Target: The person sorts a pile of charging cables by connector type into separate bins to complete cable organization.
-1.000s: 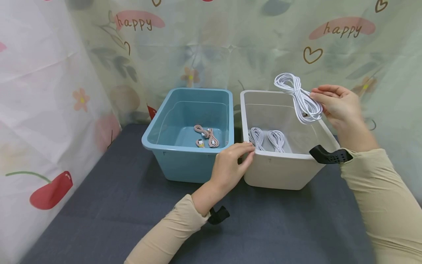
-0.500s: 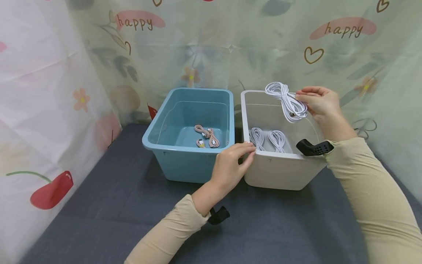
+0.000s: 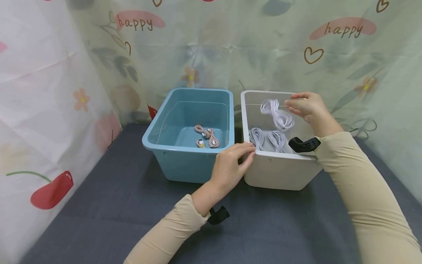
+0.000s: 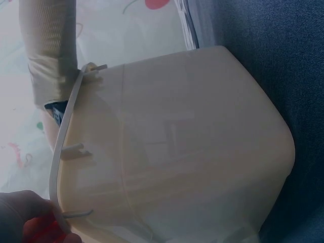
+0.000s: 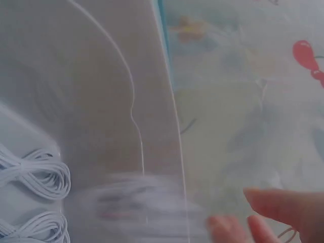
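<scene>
A bundled white cable, blurred, is in the air inside the off-white bin, below the rim. Beside it my right hand has its fingers spread apart; in the right wrist view a gap separates the fingertips from the blurred cable. Two more coiled white cables, one at the left and another to its right, lie on the bin's floor. My left hand pinches the bin's near left corner; the left wrist view shows its fingers about the rim.
A blue bin stands just left of the off-white one, with several pinkish-brown cables inside. Both rest on a dark cloth-covered table. A patterned curtain hangs close behind the bins.
My right hand has moved left and down over the off-white bin and let go of the cable, which has dropped below the rim. My left hand has stayed at the corner.
</scene>
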{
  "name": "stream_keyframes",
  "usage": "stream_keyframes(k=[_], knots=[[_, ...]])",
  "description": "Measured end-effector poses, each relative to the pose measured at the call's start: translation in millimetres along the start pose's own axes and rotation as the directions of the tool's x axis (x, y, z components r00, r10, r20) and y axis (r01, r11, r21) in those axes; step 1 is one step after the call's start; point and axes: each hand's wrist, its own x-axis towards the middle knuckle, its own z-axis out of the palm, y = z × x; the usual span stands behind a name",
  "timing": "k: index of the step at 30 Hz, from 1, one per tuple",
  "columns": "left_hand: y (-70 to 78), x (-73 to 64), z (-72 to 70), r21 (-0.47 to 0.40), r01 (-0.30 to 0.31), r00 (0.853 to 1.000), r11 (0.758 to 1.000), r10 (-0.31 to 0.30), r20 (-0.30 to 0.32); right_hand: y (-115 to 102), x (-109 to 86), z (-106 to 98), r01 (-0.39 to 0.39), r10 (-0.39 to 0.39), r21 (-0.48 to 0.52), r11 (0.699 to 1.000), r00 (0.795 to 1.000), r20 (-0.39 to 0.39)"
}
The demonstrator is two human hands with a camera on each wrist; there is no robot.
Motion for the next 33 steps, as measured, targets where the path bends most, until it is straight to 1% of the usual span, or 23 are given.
stream_keyframes(k=[2,4,6,11,19,24,29,31,33], knots=[[0.0,-0.1,0.1,0.0,0.003,1.0,1.0,-0.003,0.004,0.8,1.2,1.2,-0.01,0.014,-0.083,0.996,0.999,0.051],[0.1,-0.1,0.2,-0.001,0.006,1.0,1.0,-0.006,0.007,0.5,1.5,1.9,-0.011,0.02,-0.119,0.993,0.997,0.078],[0.5,0.0,-0.2,-0.003,0.008,1.0,1.0,-0.008,0.011,-0.3,1.1,1.8,-0.009,0.02,-0.096,0.995,0.994,0.108],[0.6,0.4,-0.5,-0.009,0.013,1.0,1.0,-0.013,0.013,-3.6,-2.2,-2.6,-0.014,0.012,0.008,1.0,0.98,0.201],[0.2,0.3,-0.2,-0.007,0.008,1.0,1.0,-0.008,0.01,-7.8,-17.1,-16.5,-0.003,0.001,0.009,1.0,0.957,0.288],[0.3,0.3,0.0,-0.01,0.009,1.0,1.0,-0.009,0.009,-5.3,-29.8,-29.5,0.032,-0.036,0.017,0.999,0.953,0.301],[0.1,0.1,-0.1,-0.008,0.008,1.0,1.0,-0.008,0.008,2.6,-40.9,-46.5,0.095,-0.078,-0.051,0.994,0.959,0.273],[0.2,0.0,-0.5,-0.01,0.01,1.0,1.0,-0.01,0.009,6.7,-44.6,-53.4,0.119,-0.089,-0.099,0.988,0.959,0.268],[0.3,0.0,-0.8,-0.009,0.014,1.0,1.0,-0.014,0.011,11.2,-48.4,-60.2,0.125,-0.089,-0.124,0.984,0.961,0.264]])
